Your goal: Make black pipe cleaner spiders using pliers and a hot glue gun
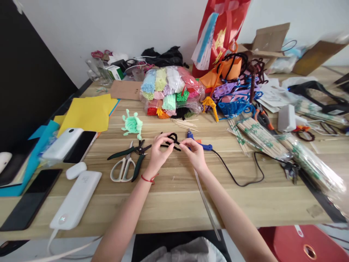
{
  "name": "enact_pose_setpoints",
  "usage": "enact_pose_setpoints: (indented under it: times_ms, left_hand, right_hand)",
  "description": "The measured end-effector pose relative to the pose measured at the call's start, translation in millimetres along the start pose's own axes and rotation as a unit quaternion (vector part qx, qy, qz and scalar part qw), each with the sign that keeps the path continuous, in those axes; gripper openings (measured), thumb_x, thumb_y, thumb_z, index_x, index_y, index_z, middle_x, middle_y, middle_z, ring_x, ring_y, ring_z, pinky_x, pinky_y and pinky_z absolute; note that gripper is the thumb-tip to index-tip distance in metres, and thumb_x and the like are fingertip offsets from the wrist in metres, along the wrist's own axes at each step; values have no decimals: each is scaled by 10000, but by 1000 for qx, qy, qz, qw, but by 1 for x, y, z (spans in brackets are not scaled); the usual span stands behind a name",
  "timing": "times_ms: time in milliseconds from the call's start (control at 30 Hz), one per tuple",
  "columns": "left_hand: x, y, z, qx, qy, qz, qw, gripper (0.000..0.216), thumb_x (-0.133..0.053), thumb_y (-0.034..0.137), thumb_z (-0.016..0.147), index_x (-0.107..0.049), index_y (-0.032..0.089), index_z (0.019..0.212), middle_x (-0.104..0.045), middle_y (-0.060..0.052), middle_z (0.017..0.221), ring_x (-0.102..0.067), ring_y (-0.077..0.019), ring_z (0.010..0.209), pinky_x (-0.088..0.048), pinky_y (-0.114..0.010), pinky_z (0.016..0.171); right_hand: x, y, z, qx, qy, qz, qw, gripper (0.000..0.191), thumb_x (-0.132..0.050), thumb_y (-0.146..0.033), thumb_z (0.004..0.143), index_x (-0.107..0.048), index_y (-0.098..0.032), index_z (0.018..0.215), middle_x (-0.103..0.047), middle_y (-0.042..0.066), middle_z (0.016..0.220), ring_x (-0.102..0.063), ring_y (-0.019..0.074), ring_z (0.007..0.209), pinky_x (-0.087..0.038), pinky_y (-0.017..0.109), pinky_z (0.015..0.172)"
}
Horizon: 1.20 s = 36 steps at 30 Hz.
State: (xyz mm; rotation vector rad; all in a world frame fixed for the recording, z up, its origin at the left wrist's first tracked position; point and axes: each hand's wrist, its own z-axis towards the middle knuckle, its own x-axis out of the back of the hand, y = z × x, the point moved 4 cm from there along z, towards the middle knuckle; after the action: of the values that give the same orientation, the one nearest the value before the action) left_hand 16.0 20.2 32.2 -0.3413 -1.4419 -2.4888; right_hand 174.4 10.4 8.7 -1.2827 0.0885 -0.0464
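Note:
Both my hands meet above the middle of the wooden table (174, 203). My left hand (159, 153), with a red string at its wrist, pinches one side of a bent black pipe cleaner (172, 140). My right hand (194, 153) pinches its other side. Just behind my right hand lies a blue glue gun (203, 145) with a black cord (237, 178) trailing right. Left of my left hand lie white-handled scissors (123, 169) and dark green pliers (133, 154). A mint-green pipe-cleaner figure (132, 124) sits further back.
A bag of coloured pipe cleaners (170, 91), bundles of wooden sticks (261, 136), yellow paper (87, 114), phones (80, 145), a white power bank (77, 198), a red bag (220, 32) and cardboard boxes (268, 40) crowd the table. A red stool (302, 243) stands at lower right.

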Motion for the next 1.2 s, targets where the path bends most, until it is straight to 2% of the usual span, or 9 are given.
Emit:
enact_pose_setpoints:
  times_ms: [200, 600, 1033, 1200]
  left_hand:
    - [0, -2, 0, 5, 1, -13, 1000, 51, -620, 267, 817, -619, 217, 829, -642, -69, 1151, -568, -220, 1141, -405, -420, 1029]
    - [1, 0, 0, -1, 3, 2, 1000, 49, -625, 265, 812, -615, 218, 818, -644, -69, 1147, -566, -219, 1136, -407, -427, 1034]
    - [1, 7, 0, -19, -3, 21, 1000, 35, -615, 237, 819, -604, 210, 800, -644, -63, 1143, -563, -207, 1130, -396, -412, 1028]
    - [2, 7, 1, -24, -3, 34, 999, 40, -617, 246, 819, -606, 212, 802, -644, -68, 1143, -564, -212, 1126, -402, -429, 1026]
  right_hand:
    - [-1, 2, 0, -3, -5, 3, 1000, 104, -682, -324, 784, -653, -224, 798, -651, 22, 814, -614, 166, 800, -493, 311, 778]
    - [-2, 2, -1, -43, -6, -4, 999, 182, -687, -390, 764, -655, -211, 780, -680, 24, 793, -611, 162, 740, -485, 308, 745]
    - [0, 2, 0, -35, -10, 3, 999, 150, -698, -353, 759, -656, -209, 761, -671, 18, 781, -597, 152, 732, -471, 296, 732]
    - [1, 3, 1, -38, -7, -7, 999, 189, -702, -391, 747, -655, -207, 753, -673, 23, 774, -601, 158, 728, -477, 303, 732]
